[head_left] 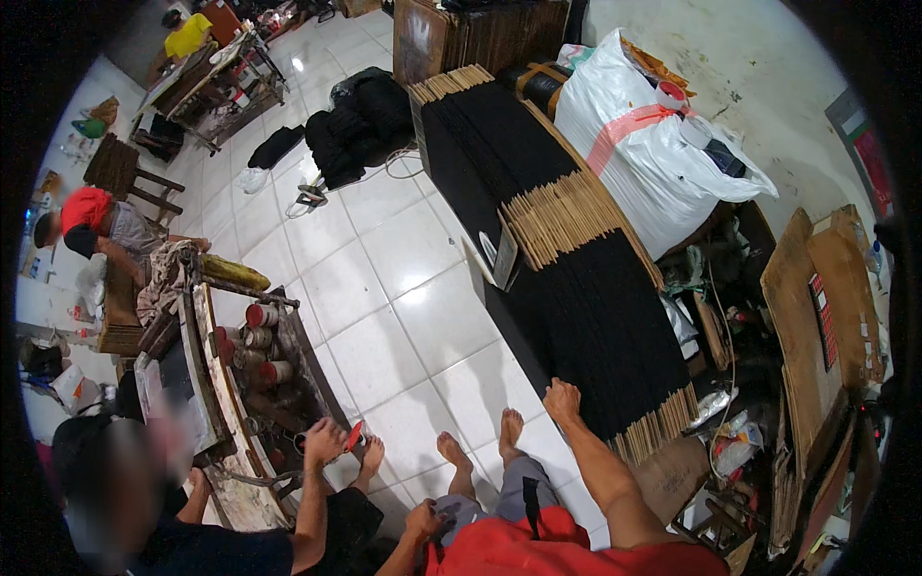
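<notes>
A long row of black cloth pieces (605, 331) on thin brown boards (562, 219) stretches away from me along the right. My right hand (562, 399) is at the row's near left edge, its fingers curled against the black side. Whether it grips a piece of cloth there is hidden. My left hand (421, 519) hangs low beside my grey shorts (523, 490), its fingers curled in. Anything inside it is too small to make out.
Left of me a co-worker's hand (327, 441) holds a red object (355, 435) by a worktable (230, 451) with several cans (276, 372) below. Black bundles (360, 125) lie on the tiled floor (379, 331). A white sack (624, 144) and cardboard (816, 298) stand right.
</notes>
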`<state>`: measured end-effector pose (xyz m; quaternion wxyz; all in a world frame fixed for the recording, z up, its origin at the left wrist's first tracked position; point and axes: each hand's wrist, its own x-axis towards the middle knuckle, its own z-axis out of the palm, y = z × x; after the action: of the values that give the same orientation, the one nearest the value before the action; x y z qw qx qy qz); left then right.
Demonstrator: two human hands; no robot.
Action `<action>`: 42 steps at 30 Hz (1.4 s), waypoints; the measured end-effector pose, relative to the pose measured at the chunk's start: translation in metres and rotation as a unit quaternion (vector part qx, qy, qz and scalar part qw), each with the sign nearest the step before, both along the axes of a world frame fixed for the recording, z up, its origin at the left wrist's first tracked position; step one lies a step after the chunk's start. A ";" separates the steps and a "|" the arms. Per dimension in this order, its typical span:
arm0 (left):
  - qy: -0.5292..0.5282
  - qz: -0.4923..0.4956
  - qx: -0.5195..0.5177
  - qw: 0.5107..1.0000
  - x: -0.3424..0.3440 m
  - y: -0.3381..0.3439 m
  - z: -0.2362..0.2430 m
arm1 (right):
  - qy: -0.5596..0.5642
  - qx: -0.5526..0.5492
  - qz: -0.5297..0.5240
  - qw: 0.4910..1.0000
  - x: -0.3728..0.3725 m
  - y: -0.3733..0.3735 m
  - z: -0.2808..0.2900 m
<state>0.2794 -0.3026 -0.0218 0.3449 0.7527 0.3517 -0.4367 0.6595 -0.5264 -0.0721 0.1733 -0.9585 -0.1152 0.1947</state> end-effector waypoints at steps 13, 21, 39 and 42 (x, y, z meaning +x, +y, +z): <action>-0.057 0.120 0.014 0.991 0.036 -0.019 -0.001 | 0.032 -0.111 -0.019 0.993 0.036 -0.006 -0.041; -0.028 0.159 0.002 0.987 -0.001 -0.031 -0.025 | -0.008 -0.112 -0.026 0.993 0.059 -0.018 -0.041; -0.038 0.220 0.014 0.975 0.030 -0.025 0.002 | -0.019 -0.123 -0.060 0.990 0.062 -0.019 -0.044; -0.022 0.232 0.007 0.973 0.024 -0.021 0.000 | -0.019 -0.123 -0.065 0.990 0.061 -0.018 -0.043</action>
<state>0.3031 -0.3240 -0.0216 0.4392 0.6627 0.5118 -0.3256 0.7210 -0.5448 -0.1152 0.0637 -0.9816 -0.0313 0.1773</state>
